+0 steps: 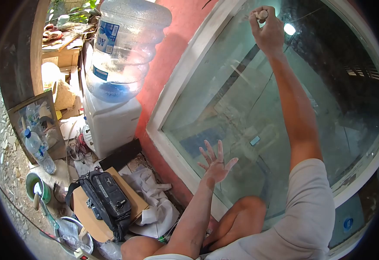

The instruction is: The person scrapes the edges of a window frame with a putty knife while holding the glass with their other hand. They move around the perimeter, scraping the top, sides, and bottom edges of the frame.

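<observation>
My right hand [269, 31] is raised near the top of a large glass pane [224, 112]. Its fingers are curled around a small pale lump [262, 15], whose kind I cannot make out. Lower down, my left hand [216, 168] is held up before the glass with its fingers spread and nothing in them. Whether its fingertips touch the pane is hard to tell. Whitish dust covers both hands. A white frame [155, 123] surrounds the pane, set in a red-pink wall [157, 71].
On the left, a water dispenser [113, 125] carries a big water jug [124, 56]. Near it are a plastic bottle [39, 149], a leaning mirror [35, 112] and a green bucket [37, 187]. A black bag [105, 195] lies on cardboard [85, 208] beside a white cloth [154, 208].
</observation>
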`<state>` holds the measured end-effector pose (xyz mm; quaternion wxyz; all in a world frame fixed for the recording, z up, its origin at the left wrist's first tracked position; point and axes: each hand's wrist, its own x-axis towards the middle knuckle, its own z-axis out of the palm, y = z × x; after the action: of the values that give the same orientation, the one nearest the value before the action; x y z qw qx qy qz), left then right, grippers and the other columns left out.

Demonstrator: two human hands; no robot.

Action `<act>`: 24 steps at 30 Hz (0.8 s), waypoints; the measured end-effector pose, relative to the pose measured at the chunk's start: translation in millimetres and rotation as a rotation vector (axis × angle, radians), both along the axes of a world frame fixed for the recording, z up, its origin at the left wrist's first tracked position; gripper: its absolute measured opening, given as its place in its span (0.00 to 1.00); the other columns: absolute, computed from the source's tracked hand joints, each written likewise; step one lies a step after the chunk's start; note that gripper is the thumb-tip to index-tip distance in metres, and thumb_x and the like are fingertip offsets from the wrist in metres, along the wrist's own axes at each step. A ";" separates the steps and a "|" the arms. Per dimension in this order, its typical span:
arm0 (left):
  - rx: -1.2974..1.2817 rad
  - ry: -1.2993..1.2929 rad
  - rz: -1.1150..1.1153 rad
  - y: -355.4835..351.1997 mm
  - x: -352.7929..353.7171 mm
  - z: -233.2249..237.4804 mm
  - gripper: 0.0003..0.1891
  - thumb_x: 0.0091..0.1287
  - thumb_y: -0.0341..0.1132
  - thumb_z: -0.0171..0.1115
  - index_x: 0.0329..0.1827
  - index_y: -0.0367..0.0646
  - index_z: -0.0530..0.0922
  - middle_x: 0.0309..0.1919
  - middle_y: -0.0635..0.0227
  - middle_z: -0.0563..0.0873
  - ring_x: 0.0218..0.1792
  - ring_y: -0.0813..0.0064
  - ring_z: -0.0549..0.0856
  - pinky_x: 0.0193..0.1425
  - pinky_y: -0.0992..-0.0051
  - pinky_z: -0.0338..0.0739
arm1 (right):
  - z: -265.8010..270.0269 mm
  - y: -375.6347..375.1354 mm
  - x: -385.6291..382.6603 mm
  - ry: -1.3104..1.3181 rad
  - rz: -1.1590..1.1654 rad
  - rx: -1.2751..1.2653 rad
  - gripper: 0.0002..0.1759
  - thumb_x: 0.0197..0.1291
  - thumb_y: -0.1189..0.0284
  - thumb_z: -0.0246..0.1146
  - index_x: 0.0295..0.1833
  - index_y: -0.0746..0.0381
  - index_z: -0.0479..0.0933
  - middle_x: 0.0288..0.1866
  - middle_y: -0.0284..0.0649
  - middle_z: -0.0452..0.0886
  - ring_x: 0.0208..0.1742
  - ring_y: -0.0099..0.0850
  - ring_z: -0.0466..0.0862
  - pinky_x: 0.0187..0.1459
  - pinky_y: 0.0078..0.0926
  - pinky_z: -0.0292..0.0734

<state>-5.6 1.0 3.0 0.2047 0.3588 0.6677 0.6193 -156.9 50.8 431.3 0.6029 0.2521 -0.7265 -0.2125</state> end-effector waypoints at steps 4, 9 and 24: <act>-0.016 0.008 -0.015 -0.4 7.4 -3.4 0.60 0.67 0.75 0.58 0.87 0.65 0.25 0.82 0.53 0.13 0.79 0.35 0.14 0.71 0.16 0.32 | -1.2 0.7 -8.0 -0.021 -0.083 -0.029 0.14 0.66 0.66 0.70 0.49 0.55 0.72 0.36 0.28 0.86 0.36 0.34 0.88 0.49 0.39 0.76; -0.021 0.002 -0.018 0.1 7.0 -3.4 0.60 0.67 0.75 0.57 0.87 0.64 0.25 0.82 0.53 0.13 0.79 0.35 0.14 0.71 0.16 0.33 | -10.4 13.5 -17.9 -0.016 -0.067 0.002 0.15 0.66 0.66 0.71 0.49 0.56 0.72 0.33 0.26 0.85 0.24 0.34 0.85 0.38 0.38 0.77; 0.006 -0.011 0.002 1.3 6.2 -4.5 0.59 0.65 0.79 0.52 0.88 0.66 0.28 0.83 0.54 0.15 0.80 0.36 0.15 0.72 0.17 0.28 | -4.5 12.0 -25.2 0.067 -0.074 0.092 0.13 0.67 0.65 0.69 0.49 0.54 0.72 0.33 0.25 0.85 0.24 0.35 0.84 0.34 0.39 0.76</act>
<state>0.6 2.3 -1.6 0.2068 0.3552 0.6651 0.6235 -182.1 62.8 426.9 0.6064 0.2454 -0.7042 -0.2761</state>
